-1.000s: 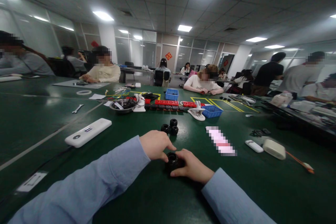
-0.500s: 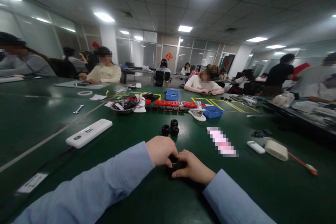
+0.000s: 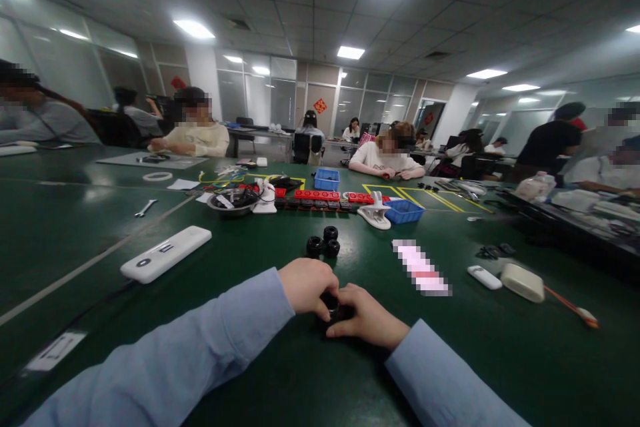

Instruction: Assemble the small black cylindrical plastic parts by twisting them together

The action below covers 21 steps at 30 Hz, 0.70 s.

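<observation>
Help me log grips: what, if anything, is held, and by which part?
A black wheel-like piece: the right hand holds it around its right side. The left hand is at its top; whether it grips is hidden.

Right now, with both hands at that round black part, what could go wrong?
The right hand curls around the round black part; if that hold loosens, the part might twist or slip. The left hand covers much of it, so a small shift could go unseen from this view. Three black wheels sit just beyond the left hand, and a forward nudge might knock one away.
</observation>
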Available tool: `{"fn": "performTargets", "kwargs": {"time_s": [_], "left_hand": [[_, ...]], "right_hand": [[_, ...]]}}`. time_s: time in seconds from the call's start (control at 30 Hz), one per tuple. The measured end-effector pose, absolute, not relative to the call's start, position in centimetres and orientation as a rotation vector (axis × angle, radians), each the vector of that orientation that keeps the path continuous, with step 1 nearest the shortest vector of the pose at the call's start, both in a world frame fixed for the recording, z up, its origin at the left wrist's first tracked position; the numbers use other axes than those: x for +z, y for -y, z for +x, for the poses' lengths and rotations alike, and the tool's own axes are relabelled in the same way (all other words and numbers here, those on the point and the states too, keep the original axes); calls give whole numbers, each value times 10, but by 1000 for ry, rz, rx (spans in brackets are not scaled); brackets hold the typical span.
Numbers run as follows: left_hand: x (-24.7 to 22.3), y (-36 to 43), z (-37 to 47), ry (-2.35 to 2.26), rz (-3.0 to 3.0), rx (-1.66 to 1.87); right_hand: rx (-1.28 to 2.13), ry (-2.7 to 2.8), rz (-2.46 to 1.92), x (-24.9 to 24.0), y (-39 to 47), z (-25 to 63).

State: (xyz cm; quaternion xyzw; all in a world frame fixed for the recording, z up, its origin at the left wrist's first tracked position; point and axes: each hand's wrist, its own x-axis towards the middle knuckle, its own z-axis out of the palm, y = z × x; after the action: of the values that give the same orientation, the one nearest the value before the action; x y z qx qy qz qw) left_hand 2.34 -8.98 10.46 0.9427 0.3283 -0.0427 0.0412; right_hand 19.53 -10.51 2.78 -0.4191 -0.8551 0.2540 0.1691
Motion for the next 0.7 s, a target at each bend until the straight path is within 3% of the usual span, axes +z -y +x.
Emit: {"fn": "performTargets", "kwargs": {"time_s": [0.7], "left_hand": [[111, 109, 36, -1404, 2818, -182]], "right_hand": [[627, 2430, -1231, 24, 105, 194]]}}
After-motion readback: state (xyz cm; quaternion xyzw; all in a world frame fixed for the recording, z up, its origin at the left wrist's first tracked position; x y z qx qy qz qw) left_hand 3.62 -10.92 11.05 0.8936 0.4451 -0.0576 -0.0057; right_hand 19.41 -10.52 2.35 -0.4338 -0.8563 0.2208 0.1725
